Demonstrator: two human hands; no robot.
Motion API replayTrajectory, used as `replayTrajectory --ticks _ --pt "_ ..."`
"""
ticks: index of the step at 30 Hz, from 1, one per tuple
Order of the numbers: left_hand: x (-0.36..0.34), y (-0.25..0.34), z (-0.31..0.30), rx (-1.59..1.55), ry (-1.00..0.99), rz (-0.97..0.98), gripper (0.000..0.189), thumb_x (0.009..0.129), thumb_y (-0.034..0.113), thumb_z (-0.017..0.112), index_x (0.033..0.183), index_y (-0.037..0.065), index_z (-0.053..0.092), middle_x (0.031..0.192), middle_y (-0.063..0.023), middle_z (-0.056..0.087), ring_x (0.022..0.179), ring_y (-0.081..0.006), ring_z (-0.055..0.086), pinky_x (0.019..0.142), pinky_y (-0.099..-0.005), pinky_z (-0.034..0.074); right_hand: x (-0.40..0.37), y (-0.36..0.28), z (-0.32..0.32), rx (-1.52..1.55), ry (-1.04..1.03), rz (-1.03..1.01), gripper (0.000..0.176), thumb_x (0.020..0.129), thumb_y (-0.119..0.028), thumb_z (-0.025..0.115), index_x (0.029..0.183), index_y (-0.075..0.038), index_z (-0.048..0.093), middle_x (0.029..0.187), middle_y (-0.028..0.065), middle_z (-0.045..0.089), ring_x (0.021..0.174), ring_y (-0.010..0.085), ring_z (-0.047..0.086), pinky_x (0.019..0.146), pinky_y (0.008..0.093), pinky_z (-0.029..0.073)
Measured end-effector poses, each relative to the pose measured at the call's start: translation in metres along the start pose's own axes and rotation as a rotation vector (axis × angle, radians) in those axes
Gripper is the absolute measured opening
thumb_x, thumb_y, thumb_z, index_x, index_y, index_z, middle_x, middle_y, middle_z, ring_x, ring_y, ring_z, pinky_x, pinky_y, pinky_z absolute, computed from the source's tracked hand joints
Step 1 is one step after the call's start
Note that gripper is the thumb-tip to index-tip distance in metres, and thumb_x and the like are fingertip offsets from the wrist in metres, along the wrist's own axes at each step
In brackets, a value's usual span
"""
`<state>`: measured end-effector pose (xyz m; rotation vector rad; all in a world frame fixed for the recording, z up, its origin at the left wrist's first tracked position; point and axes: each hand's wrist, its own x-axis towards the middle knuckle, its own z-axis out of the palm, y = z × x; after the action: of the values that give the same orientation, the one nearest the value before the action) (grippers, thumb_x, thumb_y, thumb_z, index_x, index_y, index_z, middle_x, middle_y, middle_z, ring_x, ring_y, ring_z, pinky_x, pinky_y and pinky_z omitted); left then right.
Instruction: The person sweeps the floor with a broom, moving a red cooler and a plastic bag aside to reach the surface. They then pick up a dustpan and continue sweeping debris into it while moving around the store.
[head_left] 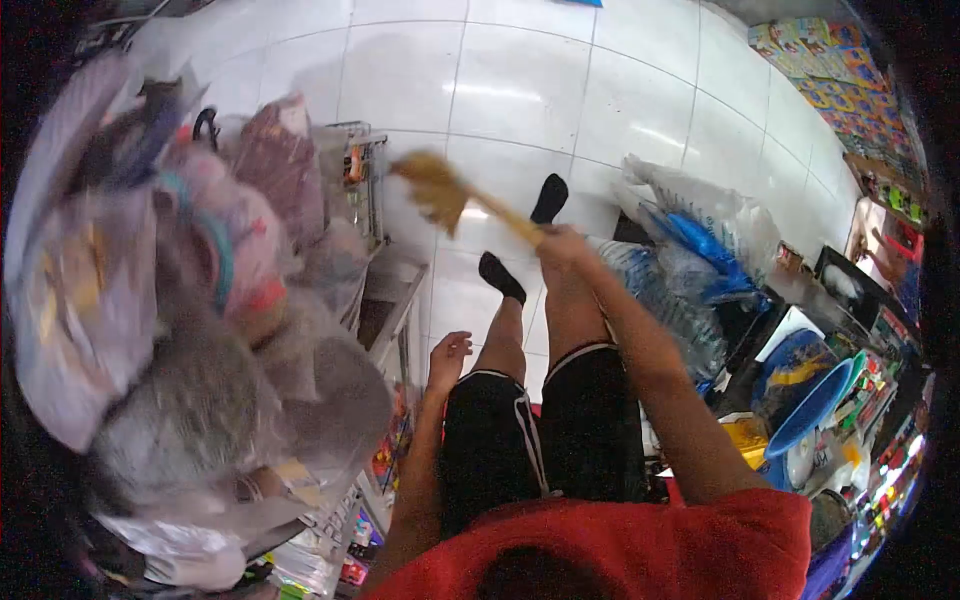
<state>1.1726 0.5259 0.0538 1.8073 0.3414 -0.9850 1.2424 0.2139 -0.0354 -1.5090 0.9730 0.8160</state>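
Note:
My right hand (565, 250) is closed around the light-coloured handle of a duster (438, 190). The duster reaches out to the left over the tiled floor, and its shaggy tan head is smeared by motion. Low beside my left knee hangs my left hand (452, 360), fingers loosely bent and slightly apart, with nothing visible in it. Nearest to that hand is a white metal rack (405, 320) on the left.
Plastic-wrapped goods (240, 230) crowd the left side, partly blurred. Clear plastic bags (700, 220) lie to the right, near a blue basin (810, 405) among mixed wares. Colourful packets (835, 75) are stacked at the far right. White floor tiles (520, 90) stretch ahead.

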Motion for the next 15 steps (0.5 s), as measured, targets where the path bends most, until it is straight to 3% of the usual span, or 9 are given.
replayTrajectory --ticks 1,2,5,7,8,10,15 --pt "0.015 0.021 0.010 -0.081 -0.023 -0.044 0.019 0.083 0.010 0.049 0.097 -0.001 0.056 0.080 -0.0092 0.059 0.068 -0.0149 0.058 0.063 -0.0258 0.047 0.017 0.016 -0.049 0.097 -0.093 -0.180 0.035 0.075 -0.024 0.061 0.101 -0.001 0.058 0.067 0.0055 0.057 0.055 0.0104 0.053 0.048 0.0251 0.043" --pt "0.029 0.041 0.019 -0.162 -0.043 -0.090 0.019 0.083 0.010 0.049 0.098 0.000 0.056 0.081 -0.0090 0.059 0.068 -0.0147 0.058 0.063 -0.0254 0.047 0.011 0.000 -0.096 0.203 -0.062 -0.063 0.030 0.078 -0.020 0.058 0.101 -0.002 0.058 0.064 0.0044 0.056 0.048 0.0081 0.048 0.041 0.0237 0.039" --pt "0.074 0.086 0.036 -0.066 -0.089 -0.040 0.022 0.084 0.015 0.050 0.100 0.000 0.055 0.084 -0.0079 0.059 0.072 -0.0142 0.056 0.066 -0.0254 0.046 -0.008 -0.024 -0.208 0.133 0.065 -0.051 0.045 0.069 -0.010 0.062 0.112 -0.002 0.053 0.065 0.0087 0.060 0.054 0.0096 0.053 0.050 0.0239 0.044" --pt "0.101 0.116 0.045 0.043 -0.106 0.019 0.027 0.086 0.020 0.050 0.101 -0.001 0.054 0.085 -0.0072 0.059 0.075 -0.0141 0.056 0.070 -0.0254 0.045 -0.015 -0.043 -0.249 0.098 0.150 -0.085 0.045 0.069 -0.009 0.060 0.113 -0.002 0.052 0.063 0.0088 0.059 0.053 0.0097 0.053 0.049 0.0241 0.044" --pt "0.114 0.140 0.050 0.073 -0.095 -0.065 0.026 0.086 0.019 0.050 0.102 0.000 0.054 0.086 -0.0072 0.059 0.074 -0.0140 0.057 0.070 -0.0256 0.045 -0.024 -0.053 -0.264 -0.023 0.220 -0.088 0.046 0.070 -0.008 0.059 0.115 -0.001 0.051 0.062 0.0081 0.058 0.052 0.0100 0.052 0.049 0.0243 0.044" --pt "0.143 0.155 0.048 0.132 -0.034 0.036 0.023 0.086 0.017 0.050 0.102 0.002 0.055 0.086 -0.0075 0.059 0.073 -0.0139 0.057 0.070 -0.0258 0.045 -0.042 -0.070 -0.281 -0.140 0.291 -0.099 0.046 0.071 -0.008 0.058 0.116 0.000 0.049 0.062 0.0074 0.058 0.052 0.0102 0.052 0.049 0.0245 0.044" --pt "0.180 0.248 0.026 0.049 0.031 0.153 0.020 0.084 0.012 0.051 0.100 0.002 0.056 0.085 -0.0063 0.059 0.073 -0.0127 0.056 0.069 -0.0251 0.045 -0.124 -0.108 -0.270 0.107 0.236 -0.191 0.048 0.071 -0.006 0.059 0.116 0.005 0.046 0.078 0.0104 0.059 0.065 0.0107 0.054 0.058 0.0259 0.046"
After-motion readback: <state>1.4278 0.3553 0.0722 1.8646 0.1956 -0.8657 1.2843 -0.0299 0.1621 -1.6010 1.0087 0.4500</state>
